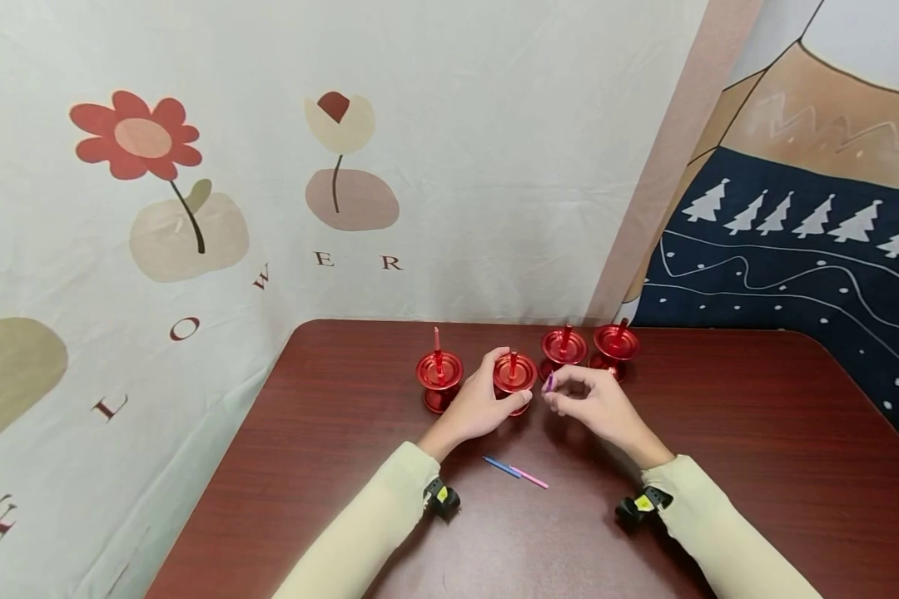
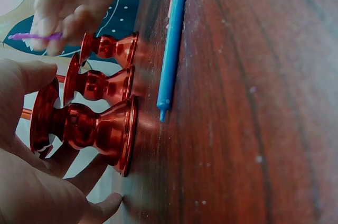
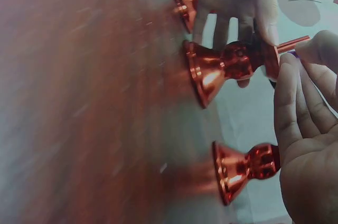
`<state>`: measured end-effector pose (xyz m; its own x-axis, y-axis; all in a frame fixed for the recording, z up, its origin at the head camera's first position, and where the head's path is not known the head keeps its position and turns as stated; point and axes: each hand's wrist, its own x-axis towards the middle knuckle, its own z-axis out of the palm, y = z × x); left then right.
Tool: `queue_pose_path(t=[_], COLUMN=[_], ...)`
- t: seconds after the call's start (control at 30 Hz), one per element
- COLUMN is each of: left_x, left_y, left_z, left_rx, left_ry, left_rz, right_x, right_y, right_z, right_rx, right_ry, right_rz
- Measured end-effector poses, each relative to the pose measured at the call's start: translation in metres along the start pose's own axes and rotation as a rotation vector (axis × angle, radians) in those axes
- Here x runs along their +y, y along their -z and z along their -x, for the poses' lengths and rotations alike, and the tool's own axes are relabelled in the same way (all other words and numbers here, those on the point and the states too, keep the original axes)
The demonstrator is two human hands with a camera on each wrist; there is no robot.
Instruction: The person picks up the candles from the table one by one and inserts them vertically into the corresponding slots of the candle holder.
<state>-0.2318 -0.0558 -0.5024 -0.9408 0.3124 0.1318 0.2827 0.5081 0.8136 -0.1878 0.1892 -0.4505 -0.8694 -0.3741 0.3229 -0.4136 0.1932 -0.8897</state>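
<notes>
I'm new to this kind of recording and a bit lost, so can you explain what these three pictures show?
There's no robot here: a person works bare-handed. The wide picture comes from a head camera looking forward and down; the other two come from the wrist cameras, so they look sideways. On the brown table stand four red holders, the leftmost with a thin candle in it. A blue candle and a pink candle lie nearer the person. The left hand grips the second holder from the left; the right hand pinches what looks like a purple candle.

head: high, forward-down | wrists: low, close, sideways | wrists share: red candleholder [image 2: 82,123]
</notes>
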Motion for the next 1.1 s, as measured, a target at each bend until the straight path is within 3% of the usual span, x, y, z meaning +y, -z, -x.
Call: queue_pose_path(t=[0.4, 0.57, 0.77, 1.0, 1.1], left_x=[-0.007, 0.006, 0.035, 0.036, 0.045], left_y=[-0.003, 0.003, 0.019, 0.02, 0.025], left_z=[0.004, 0.012, 0.025, 0.026, 0.03], left_rx=[-0.018, -0.016, -0.036, -0.032, -0.046], left_ry=[-0.007, -0.005, -0.038, -0.064, -0.046], left_rz=[0.018, 0.043, 0.046, 0.02, 0.059], right_x=[-0.016, -0.024, -0.031, -0.03, -0.029], right_y=[-0.009, -0.015, -0.021, -0.024, -0.024], right_z=[-0.031, -0.044, -0.053, -0.056, -0.056], right_rx=[0.11, 0.14, 0.13, 0.123, 0.121], right_ry=[0.052, 0.101, 0.104, 0.093, 0.095], right_rz=[-0.03, -0.059, -0.056, -0.045, -0.042])
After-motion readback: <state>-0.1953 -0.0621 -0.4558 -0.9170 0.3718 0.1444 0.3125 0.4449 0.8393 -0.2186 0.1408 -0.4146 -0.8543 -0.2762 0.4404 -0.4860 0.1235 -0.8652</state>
